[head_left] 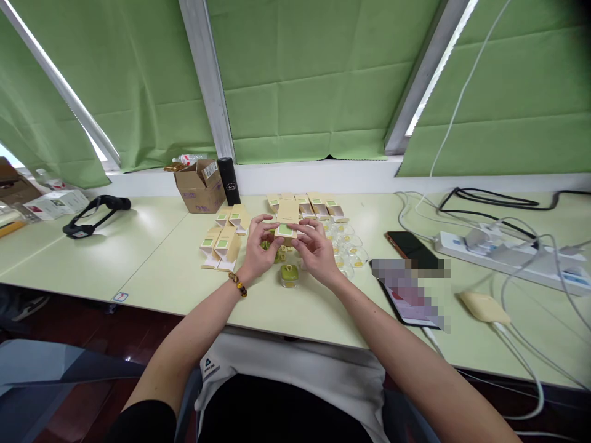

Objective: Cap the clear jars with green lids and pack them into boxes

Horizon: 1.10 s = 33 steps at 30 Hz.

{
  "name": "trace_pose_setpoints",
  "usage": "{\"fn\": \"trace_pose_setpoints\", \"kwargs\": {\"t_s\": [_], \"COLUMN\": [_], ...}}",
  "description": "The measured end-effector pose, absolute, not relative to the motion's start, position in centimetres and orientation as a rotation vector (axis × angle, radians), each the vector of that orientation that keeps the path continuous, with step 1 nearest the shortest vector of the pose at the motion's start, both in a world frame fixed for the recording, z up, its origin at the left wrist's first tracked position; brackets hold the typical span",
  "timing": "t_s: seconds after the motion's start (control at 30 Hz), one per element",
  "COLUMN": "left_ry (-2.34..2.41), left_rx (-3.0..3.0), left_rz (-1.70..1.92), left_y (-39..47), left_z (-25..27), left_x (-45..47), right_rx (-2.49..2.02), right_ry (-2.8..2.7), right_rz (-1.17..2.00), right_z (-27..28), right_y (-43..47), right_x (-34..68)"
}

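Note:
Between my two hands is a small tan cardboard box (pixel 288 212) with a green square label and its flap standing up. My left hand (pixel 262 246) grips its left side with fingers and thumb. On the right side, my right hand (pixel 316 249) pinches it the same way. Just below the hands stands a small clear jar with a green lid (pixel 289 275). More green-lidded pieces lie partly hidden behind my fingers. Several clear containers with yellow centres (pixel 353 252) sit right of my right hand. Several tan boxes (pixel 227 243) with open flaps stand left of my left hand.
More tan boxes (pixel 318 206) stand behind my hands. At right lie two phones, one dark (pixel 413 249), a yellow charger (pixel 484 306), a white power strip (pixel 512 261) and loose cables. A brown carton (pixel 199 187), a black cylinder (pixel 228 180) and a black headset (pixel 95 215) are at left.

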<state>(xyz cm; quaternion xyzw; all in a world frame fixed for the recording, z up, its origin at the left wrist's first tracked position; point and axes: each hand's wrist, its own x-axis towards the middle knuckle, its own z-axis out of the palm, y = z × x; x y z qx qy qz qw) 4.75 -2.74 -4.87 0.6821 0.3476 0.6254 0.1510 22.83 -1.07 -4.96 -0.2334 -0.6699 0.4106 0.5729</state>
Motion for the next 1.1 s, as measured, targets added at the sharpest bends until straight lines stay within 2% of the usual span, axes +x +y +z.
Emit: {"fn": "trace_pose_setpoints", "kwargs": {"t_s": [0.23,0.37,0.5,0.8,0.93,1.1], "left_ry": [1.151,1.272,1.291,1.141,1.104,1.134], "left_rx": [2.203,2.305,2.163,1.732,1.648,1.596], "left_rz": [1.777,1.772,1.770,1.717,1.733,1.729], "left_y": [-3.1,-3.1,-2.5,-0.9,-0.3,0.1], "left_z": [-4.5,-4.4,-4.4,-5.0,-4.9,-4.5], "left_x": [4.5,4.4,4.2,3.4,2.4,1.1], "right_rx": [-0.563,-0.579,-0.499,-0.432,-0.650,-0.794], "right_ry": [-1.639,-1.753,-1.887,-1.885,-1.880,-2.408], "right_rz": [0.953,0.823,0.724,0.731,0.536,0.224], "right_z": [-4.8,-4.4,-3.9,-3.4,-2.7,-1.6], "right_y": [-1.3,-1.7,-2.2,-2.5,-1.8,-1.8], "right_x": [23.1,23.3,23.6,23.8,24.8,25.9]}}
